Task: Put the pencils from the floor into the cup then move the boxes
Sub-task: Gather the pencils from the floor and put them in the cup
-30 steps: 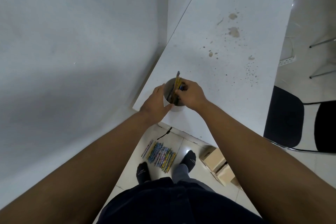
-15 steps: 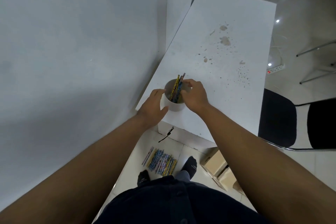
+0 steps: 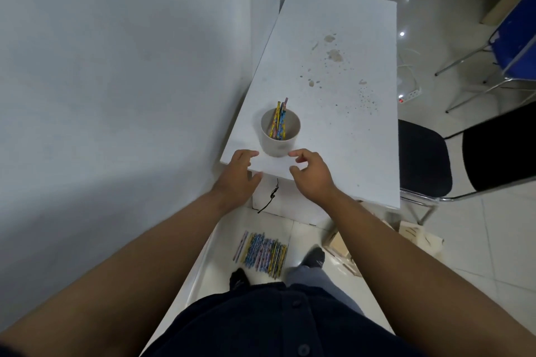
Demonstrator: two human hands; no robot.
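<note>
A white cup [image 3: 278, 144] stands near the front left corner of the white table [image 3: 333, 130], with several colourful pencils [image 3: 279, 120] leaning inside it. My left hand [image 3: 237, 175] and my right hand [image 3: 311, 175] hover just in front of the cup, both empty with fingers loosely apart, touching nothing. On the floor below lies a row of several more pencils [image 3: 262, 252], between the wall and my feet. Light wooden boxes [image 3: 339, 243] sit on the floor under the table's front right, partly hidden by my right arm.
A grey wall runs along the left. A black chair [image 3: 423, 159] stands right of the table, a blue chair [image 3: 516, 35] farther back. A power strip [image 3: 409, 95] lies on the tiled floor. A black cord [image 3: 269, 197] hangs at the table's front.
Both hands have let go of the cup and the pencils and drawn back toward me. The pencils now stand in the cup on their own.
</note>
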